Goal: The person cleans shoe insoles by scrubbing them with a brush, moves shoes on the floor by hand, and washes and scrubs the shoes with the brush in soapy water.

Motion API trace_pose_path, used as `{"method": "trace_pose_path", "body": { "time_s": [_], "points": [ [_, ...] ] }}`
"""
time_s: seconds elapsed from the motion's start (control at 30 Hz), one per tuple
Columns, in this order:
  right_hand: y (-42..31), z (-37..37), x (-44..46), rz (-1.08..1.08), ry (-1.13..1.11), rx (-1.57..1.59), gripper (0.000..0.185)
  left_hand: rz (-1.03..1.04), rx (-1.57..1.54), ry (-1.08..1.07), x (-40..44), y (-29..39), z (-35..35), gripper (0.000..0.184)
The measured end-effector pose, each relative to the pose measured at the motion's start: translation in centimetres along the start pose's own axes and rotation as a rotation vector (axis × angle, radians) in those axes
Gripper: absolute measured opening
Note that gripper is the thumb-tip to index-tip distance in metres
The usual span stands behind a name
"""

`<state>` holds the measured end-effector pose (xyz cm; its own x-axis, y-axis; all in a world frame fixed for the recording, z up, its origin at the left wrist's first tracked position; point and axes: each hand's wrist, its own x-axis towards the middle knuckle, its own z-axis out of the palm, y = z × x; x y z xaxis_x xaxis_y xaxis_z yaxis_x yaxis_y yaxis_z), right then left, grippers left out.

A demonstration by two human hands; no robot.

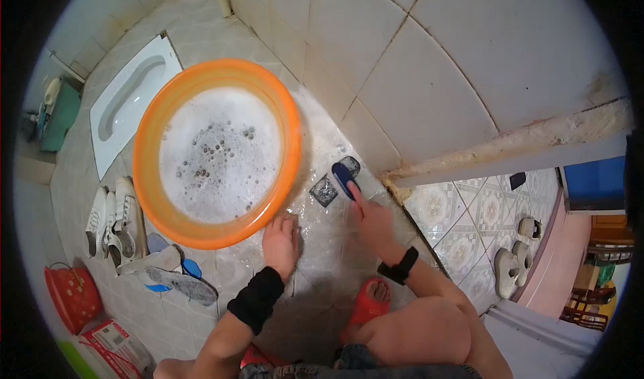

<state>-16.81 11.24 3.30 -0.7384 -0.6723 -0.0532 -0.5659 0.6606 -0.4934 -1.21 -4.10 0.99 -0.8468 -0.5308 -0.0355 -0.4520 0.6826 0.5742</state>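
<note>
My right hand (377, 230) is closed round a blue scrub brush (342, 180). The brush lies across a dark grey insole (324, 191) on the wet, sudsy tiles and covers its middle. My left hand (280, 245) rests on the floor with its fingers stretched out, close beside the rim of an orange basin (290, 171). White foam and dark bubbles fill the basin. A black band (256, 300) is round my left wrist, and a black watch or strap (398, 266) is on the right one.
White shoes (121, 225) and loose insoles (178, 282) lie left of the basin. Behind it is a squat toilet (137, 97). A red bucket (72, 298) stands at lower left. The tiled wall (429, 77) and a doorway edge bound the right; more shoes (508, 268) are beyond.
</note>
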Motion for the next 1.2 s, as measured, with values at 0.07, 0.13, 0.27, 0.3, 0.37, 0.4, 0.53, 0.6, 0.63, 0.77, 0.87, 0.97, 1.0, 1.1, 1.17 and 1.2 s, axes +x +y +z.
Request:
{"method": "trace_pose_path", "body": {
  "time_s": [0.07,0.13,0.27,0.3,0.37,0.4,0.53,0.6,0.63,0.77,0.87,0.97,1.0,1.1,1.17,1.2],
  "points": [
    [1.8,0.8,1.0,-0.011,0.029,-0.131,0.044,0.021,0.013,0.043,1.6,1.2,0.0,0.033],
    [1.4,1.0,-0.2,-0.103,-0.089,-0.22,0.044,-0.006,-0.019,0.011,3.1,2.1,-0.1,0.036],
    [1.1,1.7,-2.2,-0.289,-0.309,-0.226,0.047,-0.113,-0.126,-0.079,5.1,3.2,0.0,0.038],
    [1.1,1.1,-2.3,-0.282,-0.313,-0.219,0.047,-0.073,-0.059,-0.036,5.4,3.4,0.1,0.045],
    [1.7,-1.0,-1.9,-0.239,-0.359,-0.15,0.046,-0.03,0.01,0.003,6.4,3.6,0.4,0.052],
    [2.4,-1.4,-1.9,-0.237,-0.359,-0.148,0.046,0.034,0.008,-0.013,7.0,3.8,0.6,0.054],
    [3.9,-3.0,-2.2,-0.063,-0.131,0.065,0.045,0.328,0.337,-0.068,8.5,6.1,0.9,0.06],
    [4.3,-3.4,-2.4,-0.002,-0.06,0.119,0.045,0.387,0.346,-0.104,8.6,5.1,3.1,0.061],
    [4.6,-3.4,-2.6,0.003,-0.089,0.093,0.045,0.336,0.33,-0.232,8.7,4.7,3.7,0.058],
    [4.6,-3.0,-3.0,-0.001,-0.141,0.021,0.045,0.015,0.205,-0.64,8.8,4.5,0.5,0.044],
    [4.1,-3.0,-3.1,0.014,-0.109,0.058,0.045,-0.641,-0.589,-0.695,7.4,1.6,-0.4,0.04],
    [3.2,-2.4,-2.9,0.079,-0.073,0.104,0.046,-0.741,-0.918,-0.389,3.8,-1.5,1.3,0.034],
    [2.7,-1.9,-2.8,0.072,-0.074,0.108,0.046,-0.701,-1.027,-0.152,2.7,-1.6,1.4,0.032],
    [-0.9,0.2,-3.2,-0.012,-0.032,0.218,0.045,-0.896,-1.301,-0.088,1.3,-0.4,2.0,0.024],
    [-3.8,0.8,-4.4,-0.227,-0.396,-0.077,0.045,-0.844,-1.363,-0.172,0.7,-1.4,3.0,0.022],
    [-3.4,1.1,-4.3,-0.228,-0.399,-0.076,0.045,-0.847,-1.363,-0.17,-0.3,-2.2,3.8,0.022]
  ]
}}
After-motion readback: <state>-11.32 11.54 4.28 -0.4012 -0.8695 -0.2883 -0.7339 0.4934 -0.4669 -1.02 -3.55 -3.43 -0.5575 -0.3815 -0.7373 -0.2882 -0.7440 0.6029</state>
